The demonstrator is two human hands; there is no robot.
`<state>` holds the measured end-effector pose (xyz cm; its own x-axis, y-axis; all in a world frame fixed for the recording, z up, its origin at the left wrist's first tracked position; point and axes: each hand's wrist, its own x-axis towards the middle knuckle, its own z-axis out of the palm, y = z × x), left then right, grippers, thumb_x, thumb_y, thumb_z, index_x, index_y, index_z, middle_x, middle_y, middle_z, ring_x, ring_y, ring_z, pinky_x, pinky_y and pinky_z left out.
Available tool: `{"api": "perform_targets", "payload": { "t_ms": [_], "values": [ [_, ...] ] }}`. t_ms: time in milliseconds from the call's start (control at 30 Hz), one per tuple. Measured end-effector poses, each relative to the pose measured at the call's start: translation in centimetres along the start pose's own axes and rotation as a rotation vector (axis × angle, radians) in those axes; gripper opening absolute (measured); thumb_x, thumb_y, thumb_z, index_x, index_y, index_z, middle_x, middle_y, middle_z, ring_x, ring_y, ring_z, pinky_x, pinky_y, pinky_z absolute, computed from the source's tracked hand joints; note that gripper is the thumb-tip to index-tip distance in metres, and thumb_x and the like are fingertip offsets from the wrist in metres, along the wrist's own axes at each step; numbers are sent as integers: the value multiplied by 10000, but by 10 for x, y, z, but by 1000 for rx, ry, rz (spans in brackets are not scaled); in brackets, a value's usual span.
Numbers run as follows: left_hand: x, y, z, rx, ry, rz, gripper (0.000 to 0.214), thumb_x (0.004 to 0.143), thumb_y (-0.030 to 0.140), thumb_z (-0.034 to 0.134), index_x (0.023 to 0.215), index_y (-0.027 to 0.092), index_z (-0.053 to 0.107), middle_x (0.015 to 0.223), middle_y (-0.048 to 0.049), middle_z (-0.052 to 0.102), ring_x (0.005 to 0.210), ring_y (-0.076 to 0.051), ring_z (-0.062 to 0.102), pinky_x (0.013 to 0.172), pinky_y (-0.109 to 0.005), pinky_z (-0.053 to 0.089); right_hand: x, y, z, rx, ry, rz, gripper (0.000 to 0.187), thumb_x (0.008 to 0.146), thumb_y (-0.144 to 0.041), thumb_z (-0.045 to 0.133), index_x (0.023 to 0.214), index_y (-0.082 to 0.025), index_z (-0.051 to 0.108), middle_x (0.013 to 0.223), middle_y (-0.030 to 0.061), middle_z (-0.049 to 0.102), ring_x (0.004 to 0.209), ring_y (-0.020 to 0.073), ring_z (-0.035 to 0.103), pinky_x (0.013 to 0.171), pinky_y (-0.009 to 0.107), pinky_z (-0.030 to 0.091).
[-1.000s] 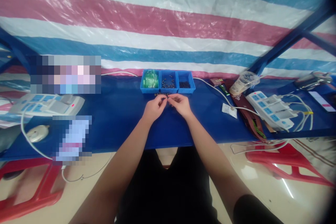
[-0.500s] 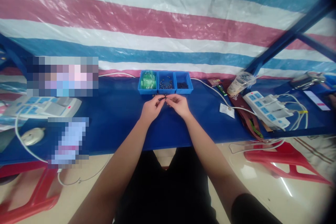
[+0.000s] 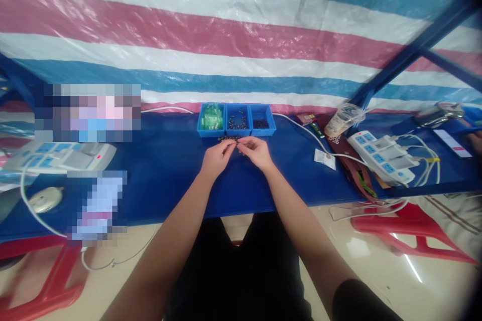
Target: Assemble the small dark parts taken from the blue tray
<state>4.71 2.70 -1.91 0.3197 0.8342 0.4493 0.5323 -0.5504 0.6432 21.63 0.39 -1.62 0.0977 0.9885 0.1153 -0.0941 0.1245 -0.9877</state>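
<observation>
I've got both hands up close together over the desk (image 3: 169, 170), just in front of the bins, tips basically meeting. Left hand (image 3: 217, 157): thumb and forefinger pinched shut at the tips. Right hand (image 3: 258, 152): same deal, thumb against finger, with the other fingers curled loosely. They're both on one tiny piece (image 3: 237, 144) right where the tips meet, but it's way too small on my feed to say what it is, and I can't tell which hand has the firmer hold.

Just past the fingers there's a little row of loose bits (image 3: 225, 138) on the desk, near the bins. Three blue bins sit side by side: left bin (image 3: 203, 134) has green plastic and pale pieces, middle bin (image 3: 238, 134) has small metallic-looking bits, right bin (image 3: 271, 131) has dark ones.

Off to the right I've got a white packet (image 3: 324, 159), a clear cup (image 3: 344, 119) tilted over, and a power strip (image 3: 382, 158) with chargers plugged in.
</observation>
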Motion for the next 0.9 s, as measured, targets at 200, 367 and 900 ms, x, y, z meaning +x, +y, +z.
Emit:
{"api": "perform_targets", "payload": {
  "t_ms": [200,367,900],
  "values": [
    [0,1,0,-13,-10,-12,280,954,384,533,1121,231,698,919,-25,749,797,-132,694,798,-220,510,1,1,0,25,9,13,371,658,-453,811,894,-181,721,734,25,709,632,136,643,578,277,522],
    [0,1,-1,-12,-20,1,271,958,378,527,1099,234,708,953,-27,753,815,-143,699,826,-239,518,1,0,0,0,6,26,393,655,-482,808,893,-180,726,730,27,710,621,133,636,568,274,522],
    [0,0,0,-16,-12,-13,261,949,380,538,1069,227,712,872,-18,745,741,-122,679,744,-216,497,1,-1,0,11,-12,19,367,661,-451,810,893,-180,721,742,27,708,624,135,634,571,280,520]
  ]
}}
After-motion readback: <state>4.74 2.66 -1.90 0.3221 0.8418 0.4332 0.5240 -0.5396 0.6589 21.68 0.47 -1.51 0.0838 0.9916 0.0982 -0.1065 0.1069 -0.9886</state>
